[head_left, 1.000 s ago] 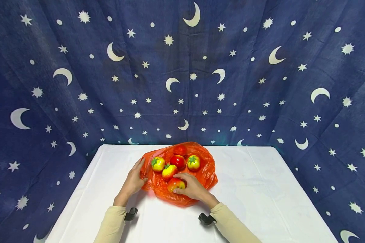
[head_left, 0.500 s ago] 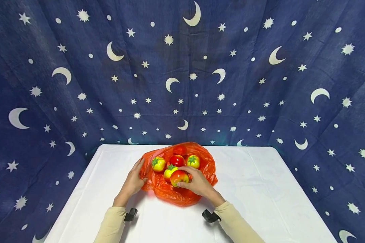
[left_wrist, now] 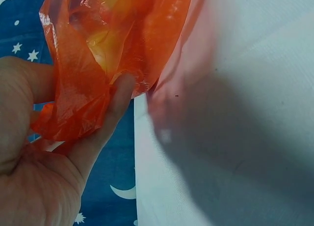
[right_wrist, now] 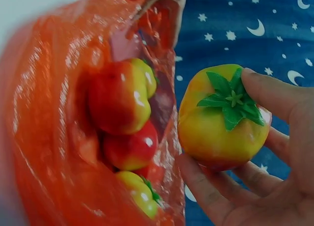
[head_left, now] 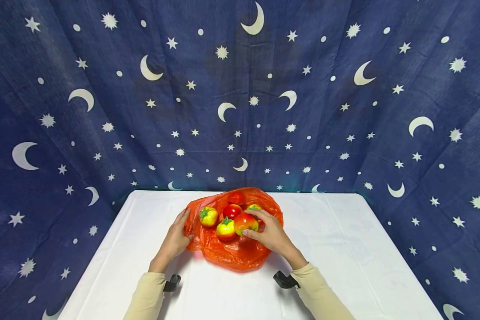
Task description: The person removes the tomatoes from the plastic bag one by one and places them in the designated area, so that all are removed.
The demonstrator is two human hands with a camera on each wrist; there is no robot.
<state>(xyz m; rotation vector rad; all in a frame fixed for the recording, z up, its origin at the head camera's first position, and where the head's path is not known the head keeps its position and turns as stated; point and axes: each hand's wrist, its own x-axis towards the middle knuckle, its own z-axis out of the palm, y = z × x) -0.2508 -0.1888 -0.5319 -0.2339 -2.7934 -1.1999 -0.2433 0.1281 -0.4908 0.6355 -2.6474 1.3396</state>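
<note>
A crinkled red plastic bag [head_left: 232, 255] lies spread with its mouth toward me. My left hand [head_left: 175, 240] holds the bag's left edge; the left wrist view shows thumb and fingers around the thin plastic [left_wrist: 81, 105]. Between thumb and fingers of my right hand [head_left: 273, 233] is a glossy red-and-yellow tomato [head_left: 246, 223], raised over the bag's right part. Its green star-shaped leaves [right_wrist: 234, 99] show in the right wrist view. Inside the bag are a yellow tomato [head_left: 209, 217] at left, a yellow-red one [head_left: 226, 230] in front and a red fruit [head_left: 232, 211] behind. Another yellow tomato [head_left: 253, 207] is partly hidden behind the held one.
The bag rests on a white-covered table [head_left: 328, 253], toward its back edge. One more red shape [head_left: 237, 197] shows through the plastic at the back. Behind the table hangs a dark blue curtain [head_left: 240, 120] with moons and stars. Black wrist mounts [head_left: 286, 280] sit below both wrists.
My right hand has lifted the tomato from the bag's front and carried it right and up. The front yellow-red tomato has shifted slightly, its leaves now upward. My left hand has stayed put.
</note>
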